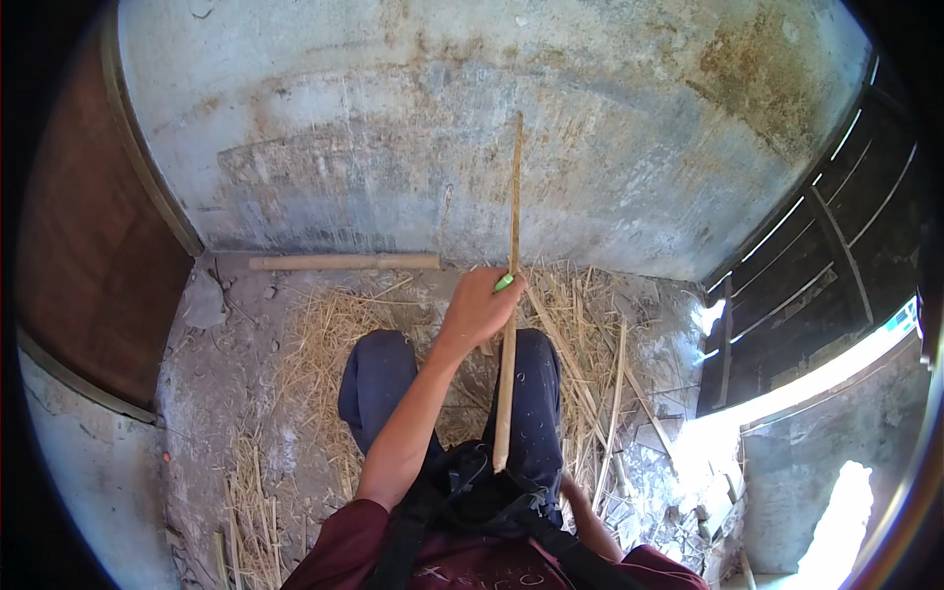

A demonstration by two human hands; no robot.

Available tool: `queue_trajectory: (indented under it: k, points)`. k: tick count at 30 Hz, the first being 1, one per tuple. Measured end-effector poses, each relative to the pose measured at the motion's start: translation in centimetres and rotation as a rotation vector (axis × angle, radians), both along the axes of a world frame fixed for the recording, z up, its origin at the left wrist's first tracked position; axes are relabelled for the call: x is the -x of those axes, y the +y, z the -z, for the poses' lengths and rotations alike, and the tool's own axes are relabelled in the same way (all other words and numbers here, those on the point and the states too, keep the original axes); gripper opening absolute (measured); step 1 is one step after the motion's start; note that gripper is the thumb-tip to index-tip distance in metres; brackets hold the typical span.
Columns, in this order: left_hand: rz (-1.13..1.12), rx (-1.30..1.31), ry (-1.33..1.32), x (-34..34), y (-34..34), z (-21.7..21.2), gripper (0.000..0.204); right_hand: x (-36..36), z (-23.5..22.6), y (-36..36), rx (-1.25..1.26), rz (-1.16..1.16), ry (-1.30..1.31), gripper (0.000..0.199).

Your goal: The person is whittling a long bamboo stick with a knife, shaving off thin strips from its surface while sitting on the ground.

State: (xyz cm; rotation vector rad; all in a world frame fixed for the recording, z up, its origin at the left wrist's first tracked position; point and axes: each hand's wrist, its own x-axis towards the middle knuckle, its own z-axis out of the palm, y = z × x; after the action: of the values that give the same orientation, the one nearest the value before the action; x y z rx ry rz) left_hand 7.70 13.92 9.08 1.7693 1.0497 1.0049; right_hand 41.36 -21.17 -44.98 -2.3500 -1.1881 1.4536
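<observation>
My left hand is closed round a long, narrow bamboo strip, about midway along it. The strip runs lengthwise in front of me, its far end before the wall and its near end above my lap. A small bright green piece shows at the fingers of the same hand; its kind cannot be made out. My right forearm reaches down beside my right thigh. The right hand's fingers are hidden by the thigh and the black straps across my body.
Straw-like shavings cover the floor around my bent knees. Several loose strips lie to the right, near broken rubble. A bamboo pole rests along the foot of the stained wall. A brown panel stands at left.
</observation>
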Motion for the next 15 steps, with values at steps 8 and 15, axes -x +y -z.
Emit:
queue_trajectory:
  k: [8, 15]
  points:
    - [0.063, 0.068, -0.081, 4.1, 2.1, -1.0, 0.049, 10.5, -6.3, -7.4, 0.110, 0.158, 0.125, 0.041]
    - [0.066, 0.149, -0.027, 3.9, 0.7, -2.5, 0.045, 15.3, -9.0, -13.1, 0.124, 0.300, 0.197, 0.043]
